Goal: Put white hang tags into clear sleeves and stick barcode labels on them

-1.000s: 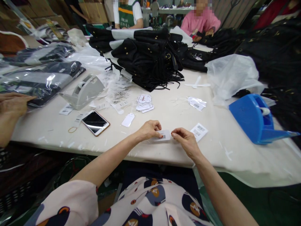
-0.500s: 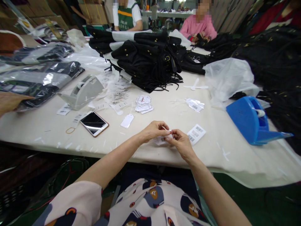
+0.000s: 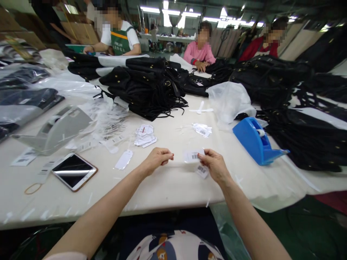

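My right hand pinches a small white barcode tag by its right end, over the table. Partly under that hand lies a sheet of barcode labels. My left hand is apart from the tag, to its left, with thumb and fingertips pressed together; whatever may be between them is too small to make out. Beyond the hands are a pile of white tags and a smaller bunch of barcode tags with strings. One blank white tag lies left of my left hand.
A phone and a grey tape dispenser stand left, a blue tape dispenser right. Black fringed bags are stacked behind, near a crumpled plastic bag. Several people are across the table.
My hands have parted: the left has let go of the tag and moved left, while the right keeps it. The view has tilted up and turned right.
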Tool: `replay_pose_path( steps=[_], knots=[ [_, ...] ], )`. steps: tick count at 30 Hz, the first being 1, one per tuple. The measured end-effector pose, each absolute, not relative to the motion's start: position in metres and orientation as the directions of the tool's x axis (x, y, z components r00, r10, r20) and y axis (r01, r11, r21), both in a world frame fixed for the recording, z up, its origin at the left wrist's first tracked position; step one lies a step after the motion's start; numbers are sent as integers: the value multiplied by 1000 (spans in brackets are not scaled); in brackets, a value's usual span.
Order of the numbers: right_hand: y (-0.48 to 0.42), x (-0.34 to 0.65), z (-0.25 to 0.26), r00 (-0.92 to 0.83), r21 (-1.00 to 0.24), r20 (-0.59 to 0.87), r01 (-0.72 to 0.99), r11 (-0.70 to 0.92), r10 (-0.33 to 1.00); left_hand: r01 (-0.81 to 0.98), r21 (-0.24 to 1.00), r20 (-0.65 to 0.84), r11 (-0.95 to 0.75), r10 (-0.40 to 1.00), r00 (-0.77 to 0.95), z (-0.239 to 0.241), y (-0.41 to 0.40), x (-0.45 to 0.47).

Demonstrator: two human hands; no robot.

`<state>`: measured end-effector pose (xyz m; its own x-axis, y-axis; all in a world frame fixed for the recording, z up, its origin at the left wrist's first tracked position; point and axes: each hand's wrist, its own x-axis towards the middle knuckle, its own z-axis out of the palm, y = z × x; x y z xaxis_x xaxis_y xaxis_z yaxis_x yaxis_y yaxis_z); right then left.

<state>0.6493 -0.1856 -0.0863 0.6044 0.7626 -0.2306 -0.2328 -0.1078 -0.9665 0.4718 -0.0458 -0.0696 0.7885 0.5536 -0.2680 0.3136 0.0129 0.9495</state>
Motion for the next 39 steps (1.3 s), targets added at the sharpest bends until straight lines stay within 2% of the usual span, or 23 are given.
replay_pose_path(
  steps=[3,5,8,10,12,14,15,17,19,21,24,26,29,33,36,39],
  knots=[
    [-163,688,-74,710,-977,-184,-55,-207,680,383,898,-162,-214,649,743,-62,-22,522],
    [-151,716,-68,782,-940,-147,79,-331,605,440,791,-41,-426,680,732,-59,-7,550],
    [-151,741,-63,843,-895,-89,166,-415,530,500,648,78,-574,703,707,-60,9,556],
    [-167,736,-66,847,-879,-22,237,-415,531,559,519,146,-647,712,687,-65,15,532],
    [-195,718,-74,774,-864,38,343,-369,632,639,372,195,-673,730,655,-71,16,495],
    [-227,696,-86,743,-896,80,346,-279,665,685,310,189,-659,749,635,-78,10,457],
    [-243,685,-92,749,-920,79,309,-241,658,679,317,170,-662,744,646,-81,4,442],
    [-268,664,-98,768,-973,-34,120,-195,639,631,396,134,-667,722,679,-86,-12,424],
    [-281,647,-93,756,-989,-149,-105,-106,637,565,523,111,-638,708,697,-86,-34,425],
    [-281,635,-82,730,-968,-197,-252,-10,654,470,672,74,-572,684,726,-82,-59,439],
    [-270,626,-65,674,-938,-186,-338,74,715,273,862,36,-427,588,808,-71,-99,469],
    [-265,622,-58,625,-925,-177,-370,89,760,152,925,76,-349,560,825,-64,-124,486],
    [-262,612,-55,549,-900,-189,-429,80,814,37,933,204,-357,611,765,-61,-151,503],
    [-263,596,-60,504,-874,-170,-474,106,847,77,872,296,-483,646,703,-66,-164,506],
    [-262,587,-61,484,-884,-156,-457,97,861,132,795,328,-592,603,728,-70,-162,499],
    [-260,579,-61,423,-872,-175,-486,59,889,110,733,379,-671,538,753,-74,-158,487]
  ],
)
